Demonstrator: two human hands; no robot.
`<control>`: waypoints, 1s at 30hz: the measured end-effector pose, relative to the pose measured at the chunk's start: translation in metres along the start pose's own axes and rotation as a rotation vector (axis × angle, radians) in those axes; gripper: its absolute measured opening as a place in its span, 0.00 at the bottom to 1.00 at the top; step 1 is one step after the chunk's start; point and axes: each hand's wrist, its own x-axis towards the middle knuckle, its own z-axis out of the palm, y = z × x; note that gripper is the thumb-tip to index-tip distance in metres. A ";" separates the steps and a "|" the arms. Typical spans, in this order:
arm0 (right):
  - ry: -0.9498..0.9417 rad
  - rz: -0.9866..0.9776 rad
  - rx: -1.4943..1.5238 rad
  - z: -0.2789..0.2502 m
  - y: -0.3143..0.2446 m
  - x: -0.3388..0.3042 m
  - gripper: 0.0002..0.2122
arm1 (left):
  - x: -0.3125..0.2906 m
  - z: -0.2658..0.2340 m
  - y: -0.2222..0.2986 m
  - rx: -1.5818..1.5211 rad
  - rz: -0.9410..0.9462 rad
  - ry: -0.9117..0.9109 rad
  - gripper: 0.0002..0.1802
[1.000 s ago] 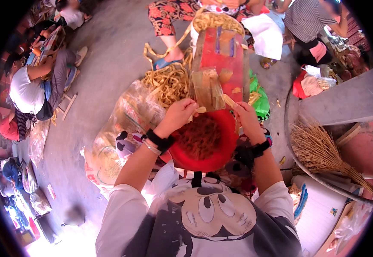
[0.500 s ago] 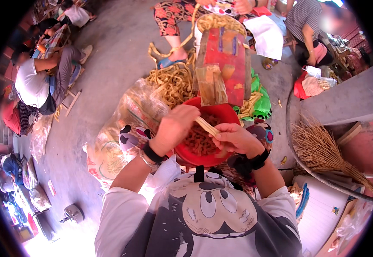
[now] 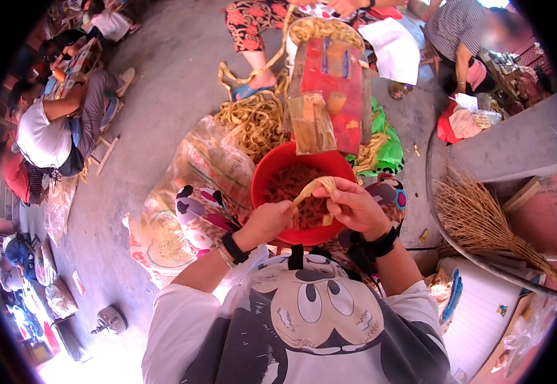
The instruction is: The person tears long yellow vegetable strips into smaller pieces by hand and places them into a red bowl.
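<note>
Concrete floor point(image 3: 169, 77) is partly covered by loose yellow strips point(image 3: 253, 125), judged unprocessed. One pale strip point(image 3: 306, 191) is pinched by left hand point(image 3: 267, 221) and right hand point(image 3: 358, 208) above the red basin point(image 3: 257, 173), where brown pieces point(image 3: 285, 181) are already collected; its handling appears unfinished.

This looks like a plain communal workshop for handwork. On its bare grey concrete floor point(image 3: 163, 70), several people sit in separate groups, one in a white short-sleeved shirt point(image 3: 43, 133) on a low wooden stool point(image 3: 107, 153). A tangled heap of long tan-yellow flat strips point(image 3: 249, 125) lies beside a bulky translucent plastic sack point(image 3: 205, 153); one pale-yellow flat strip point(image 3: 305, 191) is held over a round red plastic basin point(image 3: 259, 182) containing brown pieces point(image 3: 285, 185).
</note>
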 end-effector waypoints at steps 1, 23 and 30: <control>0.000 0.000 0.001 0.000 0.003 0.002 0.13 | 0.000 0.001 0.003 -0.020 -0.010 -0.015 0.11; 0.197 0.030 -0.310 0.003 0.013 -0.001 0.10 | 0.017 0.006 0.026 -0.450 0.115 0.012 0.08; -0.001 0.137 0.077 -0.018 0.022 0.004 0.12 | 0.015 -0.007 0.047 -0.153 0.565 0.307 0.09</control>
